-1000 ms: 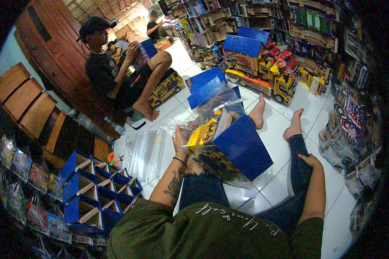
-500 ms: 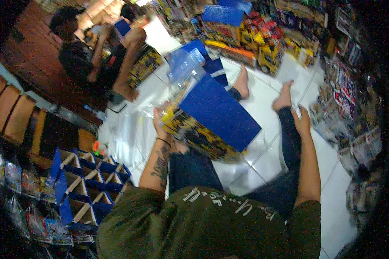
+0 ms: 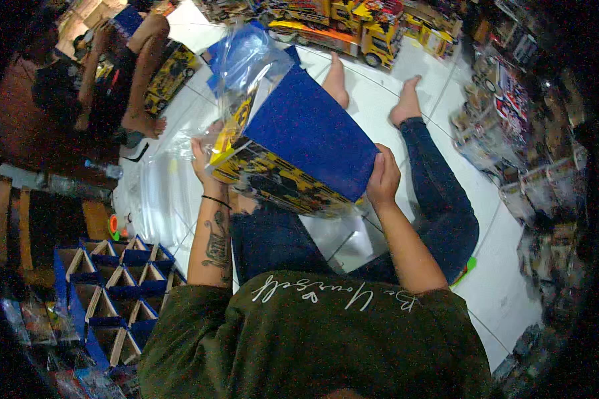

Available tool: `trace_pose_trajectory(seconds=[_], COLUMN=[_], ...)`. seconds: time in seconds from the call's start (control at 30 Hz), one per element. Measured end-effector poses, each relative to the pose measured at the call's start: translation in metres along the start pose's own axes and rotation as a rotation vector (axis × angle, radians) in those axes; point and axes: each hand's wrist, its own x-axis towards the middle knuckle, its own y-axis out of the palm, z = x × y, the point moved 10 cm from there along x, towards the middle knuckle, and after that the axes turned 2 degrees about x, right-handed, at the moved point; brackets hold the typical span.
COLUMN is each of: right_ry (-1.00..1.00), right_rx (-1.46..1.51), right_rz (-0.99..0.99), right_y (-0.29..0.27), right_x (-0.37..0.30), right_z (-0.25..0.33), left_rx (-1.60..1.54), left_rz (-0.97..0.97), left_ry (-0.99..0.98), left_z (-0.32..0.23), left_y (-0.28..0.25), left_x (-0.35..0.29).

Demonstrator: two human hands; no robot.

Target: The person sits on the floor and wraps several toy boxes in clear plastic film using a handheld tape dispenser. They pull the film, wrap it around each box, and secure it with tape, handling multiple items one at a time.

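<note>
A large box with a plain blue side and yellow-and-black printed sides is tilted above my lap. Clear plastic film covers its far left end and sticks out past it. At the left end, my left hand grips the box through or along the plastic, its fingers partly hidden. My right hand is closed on the right end, thumb on the blue face and the other fingers around the edge.
To my left stands a stack of blue triangular compartments. A co-worker sits at the far left. Yellow toy trucks stand ahead, and wrapped toys line the right. Clear plastic sheets lie on the white tiles.
My right hand has come in from beside my right knee and taken hold of the box's right end. My left hand still holds the other end. The view has shifted.
</note>
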Motion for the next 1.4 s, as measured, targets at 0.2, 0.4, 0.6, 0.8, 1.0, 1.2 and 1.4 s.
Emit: trace_pose_trajectory(seconds=[0.2, 0.4, 0.6, 0.8, 1.0, 1.2, 1.4], right_ry=[-0.005, -0.354, -0.135, -0.129, -0.247, -0.234, -0.298], right_rx=[-0.092, -0.071, -0.005, 0.026, -0.156, 0.127, 0.285], right_rz=[0.031, 0.070, 0.044, 0.030, -0.018, 0.203, -0.221], right_y=[-0.019, -0.022, 0.007, 0.009, 0.001, -0.001, -0.063], right_x=[0.009, 0.047, 0.061, 0.047, 0.056, 0.125, 0.116], right_z=[0.015, 0.152, 0.178, 0.170, 0.190, 0.224, 0.182], left_rx=[0.084, 0.099, 0.182, 0.130, 0.162, 0.185, 0.046], left_rz=[0.103, -0.012, -0.041, 0.026, 0.004, -0.071, 0.118], left_ry=[0.022, 0.051, 0.142, 0.162, 0.159, 0.122, -0.010], left_z=[-0.005, 0.001, -0.016, -0.030, -0.031, -0.020, 0.001], left_y=[0.033, 0.033, 0.035, 0.054, 0.052, 0.029, 0.022], left_x=[-0.008, -0.013, -0.022, -0.039, -0.038, -0.030, -0.015])
